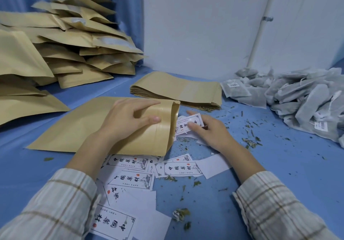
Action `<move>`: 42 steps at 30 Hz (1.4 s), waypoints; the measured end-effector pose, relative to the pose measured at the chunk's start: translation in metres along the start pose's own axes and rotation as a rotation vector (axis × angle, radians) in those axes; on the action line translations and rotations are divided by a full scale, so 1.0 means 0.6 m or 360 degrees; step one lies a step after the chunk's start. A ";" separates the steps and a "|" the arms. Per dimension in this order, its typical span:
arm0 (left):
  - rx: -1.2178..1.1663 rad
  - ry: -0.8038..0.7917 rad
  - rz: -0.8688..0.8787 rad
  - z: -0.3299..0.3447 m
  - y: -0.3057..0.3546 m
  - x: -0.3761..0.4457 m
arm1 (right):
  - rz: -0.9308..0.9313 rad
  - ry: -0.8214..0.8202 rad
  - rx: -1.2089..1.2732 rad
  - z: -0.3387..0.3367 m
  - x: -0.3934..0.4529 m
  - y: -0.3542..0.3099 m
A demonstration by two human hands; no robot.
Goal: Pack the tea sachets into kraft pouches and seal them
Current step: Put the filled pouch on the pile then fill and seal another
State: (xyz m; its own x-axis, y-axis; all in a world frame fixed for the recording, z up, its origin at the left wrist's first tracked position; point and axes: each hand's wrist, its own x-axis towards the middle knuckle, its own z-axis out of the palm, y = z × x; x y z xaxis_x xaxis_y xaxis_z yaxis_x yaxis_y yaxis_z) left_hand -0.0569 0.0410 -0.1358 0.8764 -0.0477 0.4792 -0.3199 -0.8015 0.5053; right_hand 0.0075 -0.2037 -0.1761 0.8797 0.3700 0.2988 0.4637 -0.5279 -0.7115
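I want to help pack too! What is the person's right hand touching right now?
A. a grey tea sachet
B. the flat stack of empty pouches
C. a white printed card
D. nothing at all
C: the right hand pinches a white printed card at the open mouth of the kraft pouch, which the left hand holds; the tea sachets lie untouched off to the right.
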 end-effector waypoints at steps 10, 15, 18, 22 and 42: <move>0.0009 -0.0013 -0.0025 0.002 -0.005 0.003 | 0.0365 0.0563 0.0866 -0.019 0.009 -0.024; -0.0033 0.0010 0.0041 0.001 0.008 0.006 | 0.0224 -0.0188 0.0869 -0.009 0.005 -0.066; -0.0186 -0.0048 0.0053 0.008 0.025 0.005 | 0.0165 -0.0185 0.0766 0.014 0.015 -0.096; -0.0438 -0.0117 0.0115 0.023 0.050 0.004 | 0.0261 -0.0235 0.0816 0.049 0.034 -0.120; -0.0283 0.0109 0.0493 -0.027 0.085 0.016 | 0.0346 -0.0119 0.0477 -0.068 0.067 -0.205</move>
State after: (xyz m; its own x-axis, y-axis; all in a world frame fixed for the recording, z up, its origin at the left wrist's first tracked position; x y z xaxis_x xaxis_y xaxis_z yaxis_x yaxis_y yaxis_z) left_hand -0.0709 0.0091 -0.0938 0.7039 -0.2273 0.6730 -0.6295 -0.6386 0.4427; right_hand -0.0099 -0.1553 -0.0507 0.9389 0.3344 0.0811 0.2059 -0.3569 -0.9112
